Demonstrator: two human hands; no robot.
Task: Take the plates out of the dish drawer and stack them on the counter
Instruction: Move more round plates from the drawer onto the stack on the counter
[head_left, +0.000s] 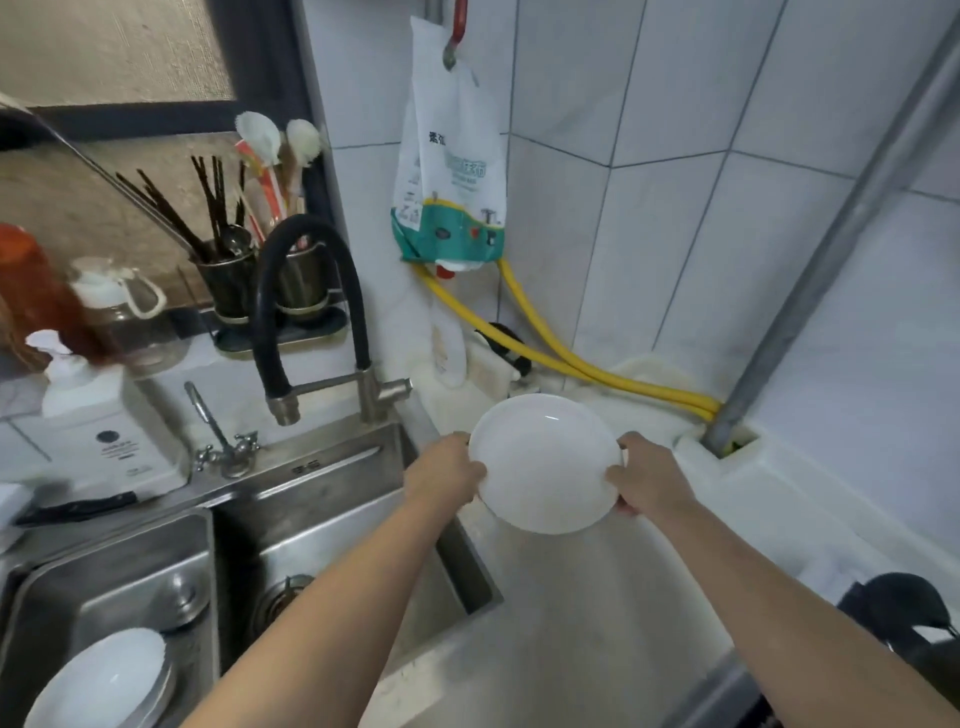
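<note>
Hands: left hand and right hand each grip an opposite edge of one white plate, fingers curled under the rim, thumbs on top.
Plate position: held tilted above the pale counter, just right of the steel sink; whether its far edge touches the counter cannot be told.
Other plates: a small stack of white plates sits in the left basin at the lower left corner; the dish drawer itself is not in view.
Handling: glazed ceramic by the look of it, stiff, fairly light for two hands, smooth and probably slick if wet, likely to chip on a hard knock.
Where to hold: opposite rims, as now, seems the steadiest hold; it should be lowered flat and gently.
Surroundings: black-hosed faucet, yellow hoses along the tiled wall, utensil holders behind the sink.
Risk: the sink edge lies near the left hand.
</note>
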